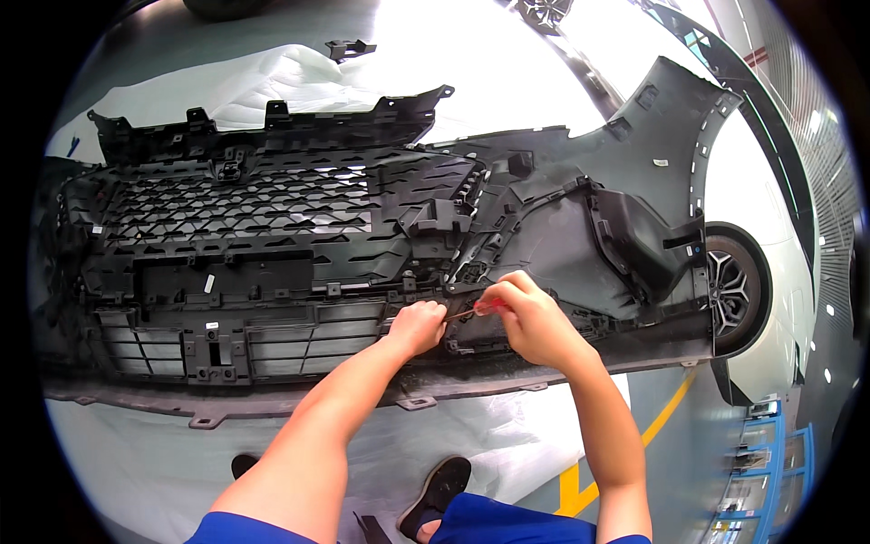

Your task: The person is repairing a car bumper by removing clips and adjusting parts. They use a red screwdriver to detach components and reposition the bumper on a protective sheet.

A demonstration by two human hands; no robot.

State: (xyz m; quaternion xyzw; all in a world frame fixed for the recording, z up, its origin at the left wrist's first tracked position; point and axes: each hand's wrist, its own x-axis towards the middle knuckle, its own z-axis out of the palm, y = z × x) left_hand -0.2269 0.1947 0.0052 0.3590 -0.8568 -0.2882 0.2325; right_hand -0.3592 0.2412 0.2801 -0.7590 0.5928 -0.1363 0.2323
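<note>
A black car front bumper lies with its clipped and ribbed side up. Over its lower edge, right of centre, both my hands work close together. My right hand is closed around the red handle of what looks like a screwdriver, its thin shaft pointing left. My left hand is closed at the shaft's far end, against the bumper; what its fingers pinch is hidden. Left of my hands are the honeycomb grille and the slatted lower grille.
White foam sheeting lies under the bumper. A white car with a dark wheel stands at the right. A small black bracket lies beyond the bumper. A blue rack and yellow floor lines are at lower right.
</note>
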